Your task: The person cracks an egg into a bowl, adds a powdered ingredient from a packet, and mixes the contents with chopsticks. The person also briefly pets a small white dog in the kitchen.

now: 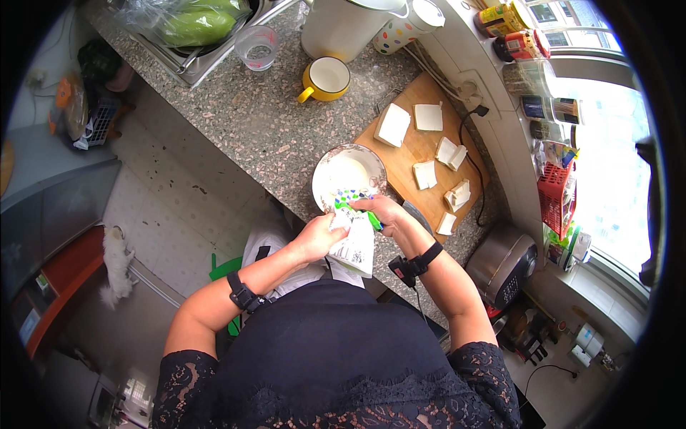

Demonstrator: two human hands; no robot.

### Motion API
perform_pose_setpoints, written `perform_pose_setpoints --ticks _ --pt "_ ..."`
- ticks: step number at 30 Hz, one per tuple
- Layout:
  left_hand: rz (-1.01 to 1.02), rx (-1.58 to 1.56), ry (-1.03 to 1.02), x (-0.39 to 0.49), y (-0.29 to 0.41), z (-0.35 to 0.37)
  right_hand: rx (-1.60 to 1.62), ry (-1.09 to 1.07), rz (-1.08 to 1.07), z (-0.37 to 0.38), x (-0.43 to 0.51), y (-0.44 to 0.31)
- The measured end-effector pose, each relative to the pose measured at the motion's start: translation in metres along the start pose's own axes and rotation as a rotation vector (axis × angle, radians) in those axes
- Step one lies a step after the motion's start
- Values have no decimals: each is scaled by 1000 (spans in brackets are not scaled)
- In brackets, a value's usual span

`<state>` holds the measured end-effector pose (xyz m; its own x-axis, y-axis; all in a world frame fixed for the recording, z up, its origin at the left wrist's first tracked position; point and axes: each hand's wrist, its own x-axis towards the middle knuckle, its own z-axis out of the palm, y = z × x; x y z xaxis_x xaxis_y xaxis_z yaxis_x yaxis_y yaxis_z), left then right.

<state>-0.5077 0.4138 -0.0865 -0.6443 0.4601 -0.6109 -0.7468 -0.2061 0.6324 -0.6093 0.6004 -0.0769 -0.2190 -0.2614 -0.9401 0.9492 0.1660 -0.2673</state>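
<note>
Both hands grip a white plastic packet [353, 244] printed with green and blue, its top edge held over the near rim of a bowl. My left hand [320, 236] pinches its left side; my right hand [387, 213] has the upper right corner. The bowl [321, 174] has a brown floral pattern and some pale contents, possibly powder. To the right, a wooden cutting board [404, 163] carries several white blocks that look like tofu, among them a large block [393, 125] and a smaller folded piece [451, 154]. A dark blade, perhaps a knife [418, 215], shows partly behind my right wrist.
A yellow enamel mug [328, 79], a clear measuring cup [256, 48] and a large white pitcher [335, 29] stand farther back on the speckled counter [257, 120]. A power cord [462, 131] crosses the board's right side. A rice cooker [501, 265] sits at right. A white dog [117, 263] is on the floor.
</note>
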Motion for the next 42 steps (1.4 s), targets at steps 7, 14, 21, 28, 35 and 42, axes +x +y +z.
perform_pose_setpoints --ticks 7,14,21,28,35,42 --pt "-4 -51 -4 2 0 -1 58 80 38 5 4 0" --pt "-3 -20 -3 3 -3 -2 -65 56 -11 4 0 -3" --pt "-31 -26 34 3 -7 -5 -116 98 -28 -2 3 -2" --pt "-9 -90 29 -5 -10 -16 -282 -22 76 -43 -13 -17" --pt "-29 -134 48 -10 -2 -17 -172 -176 37 -54 -19 -26" --pt "-136 -287 164 -13 17 -8 -114 -124 8 -40 -7 -8"
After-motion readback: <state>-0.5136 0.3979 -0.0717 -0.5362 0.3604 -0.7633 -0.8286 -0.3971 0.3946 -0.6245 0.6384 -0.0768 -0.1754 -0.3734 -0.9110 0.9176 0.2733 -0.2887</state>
